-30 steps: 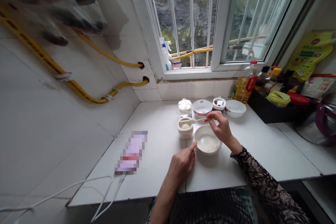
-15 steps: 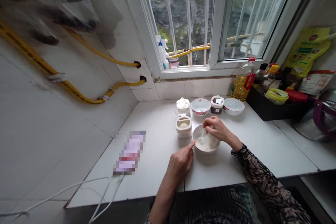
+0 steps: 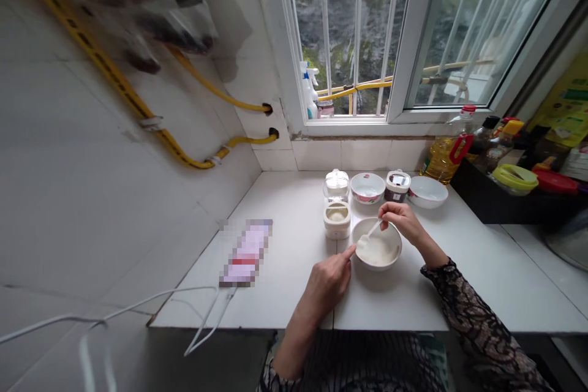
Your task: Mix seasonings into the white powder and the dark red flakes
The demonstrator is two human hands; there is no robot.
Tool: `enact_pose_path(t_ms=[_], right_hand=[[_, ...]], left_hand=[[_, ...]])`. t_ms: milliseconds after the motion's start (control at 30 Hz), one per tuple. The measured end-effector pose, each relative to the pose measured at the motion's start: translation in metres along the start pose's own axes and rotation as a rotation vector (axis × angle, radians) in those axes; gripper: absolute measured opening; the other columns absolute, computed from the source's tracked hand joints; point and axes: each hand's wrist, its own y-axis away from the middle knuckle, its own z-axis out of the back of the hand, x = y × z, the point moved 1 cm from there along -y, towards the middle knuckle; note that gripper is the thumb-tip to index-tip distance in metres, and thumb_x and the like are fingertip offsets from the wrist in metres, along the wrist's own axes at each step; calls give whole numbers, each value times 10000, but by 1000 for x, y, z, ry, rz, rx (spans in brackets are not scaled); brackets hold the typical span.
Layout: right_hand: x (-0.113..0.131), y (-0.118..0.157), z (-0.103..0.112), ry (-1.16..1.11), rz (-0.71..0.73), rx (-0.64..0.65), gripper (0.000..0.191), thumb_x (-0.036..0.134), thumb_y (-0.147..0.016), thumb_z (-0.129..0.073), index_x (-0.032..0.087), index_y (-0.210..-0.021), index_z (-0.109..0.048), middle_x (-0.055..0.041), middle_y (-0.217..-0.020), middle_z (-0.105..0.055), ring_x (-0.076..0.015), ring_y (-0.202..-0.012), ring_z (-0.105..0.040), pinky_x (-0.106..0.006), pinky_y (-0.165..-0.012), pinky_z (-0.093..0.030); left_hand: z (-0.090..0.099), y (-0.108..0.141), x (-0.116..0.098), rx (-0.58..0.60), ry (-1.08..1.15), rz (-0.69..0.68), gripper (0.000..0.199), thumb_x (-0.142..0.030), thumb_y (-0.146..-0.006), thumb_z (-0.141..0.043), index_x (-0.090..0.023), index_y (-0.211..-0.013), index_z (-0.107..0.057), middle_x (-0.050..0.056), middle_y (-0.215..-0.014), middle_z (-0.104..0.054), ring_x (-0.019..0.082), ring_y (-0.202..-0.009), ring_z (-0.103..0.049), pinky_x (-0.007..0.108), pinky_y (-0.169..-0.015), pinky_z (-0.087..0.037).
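A white bowl [image 3: 377,266] with pale, whitish contents stands near the counter's front. At its left rim my left hand [image 3: 331,278] has the index fingertip against the bowl, the other fingers curled. My right hand [image 3: 400,220], reaching over the bowl's far right side, pinches the handle of a small white spoon [image 3: 371,231]. The spoon's head is tilted down at the left inside of the bowl. Just left of the bowl is a white jar [image 3: 337,229], its lid up and pale granular contents showing.
Behind stand a floral bowl [image 3: 367,190], a dark-filled jar [image 3: 397,187] and another white bowl [image 3: 428,193]. An oil bottle [image 3: 445,153] and a black box [image 3: 478,199] of condiments line the right. A blurred-out phone-like object [image 3: 248,254] with a white cable [image 3: 211,318] lies left.
The view has swung left, so everything sits further right. The spoon is raised a little and leans more to the left; both hands stay at the bowl.
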Motion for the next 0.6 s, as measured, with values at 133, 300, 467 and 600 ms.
enact_pose_path(t_ms=[133,300,467,600], right_hand=[[1,-1,2,-73,-26,-56,78,210,-599,-564,178,-629,-629,16,-484,-609,-132,-494,-554,-263,-588,-462],[0,-2,3,-112,-42,-101,64,213,-579,-572,181,-602,-622,14,-463,-601,-130,-479,-539,-265,-577,-458],[-3,-4,4,-118,-44,-99,62,218,-585,-580,181,-605,-626,11,-464,-604,-133,-474,-543,-272,-572,-463],[-8,-6,6,-124,-60,-105,59,215,-586,-588,184,-610,-632,2,-473,-611,-144,-479,-549,-283,-564,-467]], left_hand=[[0,0,0,-10,4,-15,397,-137,-974,-395,-148,-1359,-488,81,-927,-731,174,-784,-712,267,-680,-582],[2,-1,0,-2,3,-9,397,-139,-980,-390,-159,-1365,-484,70,-919,-732,166,-774,-712,260,-673,-578],[2,0,0,-18,-9,-25,379,-140,-982,-395,-154,-1350,-484,77,-941,-738,172,-784,-721,265,-677,-584],[2,-1,-1,-25,-8,-24,371,-144,-984,-392,-154,-1343,-484,73,-933,-738,170,-775,-721,266,-675,-587]])
